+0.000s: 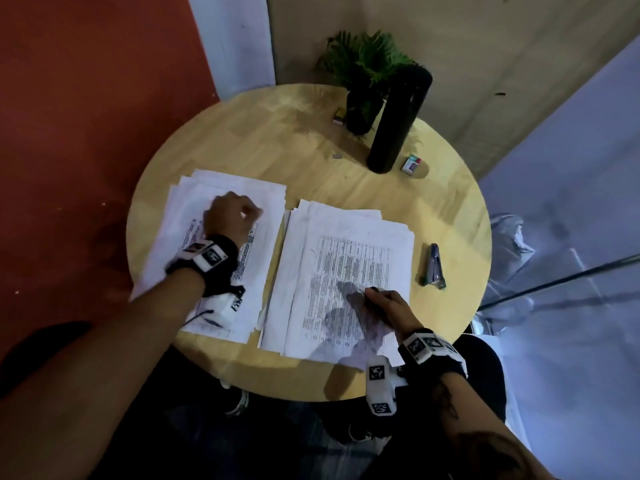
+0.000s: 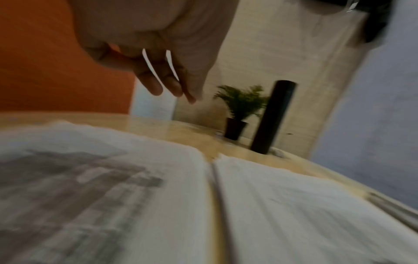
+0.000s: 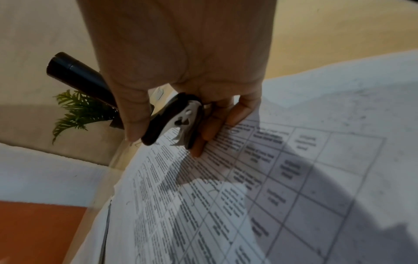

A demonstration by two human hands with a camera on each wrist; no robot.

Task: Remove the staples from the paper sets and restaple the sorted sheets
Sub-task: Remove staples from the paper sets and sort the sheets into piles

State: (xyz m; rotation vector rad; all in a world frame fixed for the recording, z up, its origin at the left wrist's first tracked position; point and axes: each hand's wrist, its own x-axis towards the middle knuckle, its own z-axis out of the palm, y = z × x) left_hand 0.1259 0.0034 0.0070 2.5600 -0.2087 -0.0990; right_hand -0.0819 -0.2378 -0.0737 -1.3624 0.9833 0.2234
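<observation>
My right hand pinches the staple remover between thumb and fingers, its claws just above the right paper stack. My left hand hovers, fingers loosely curled and holding nothing, over the left paper stack. The stapler lies beyond my right fingertips.

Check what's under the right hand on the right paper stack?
The right hand grips a staple remover above the right paper stack's top printed table sheet. The sheets beneath are covered; no staple is visible.
</observation>
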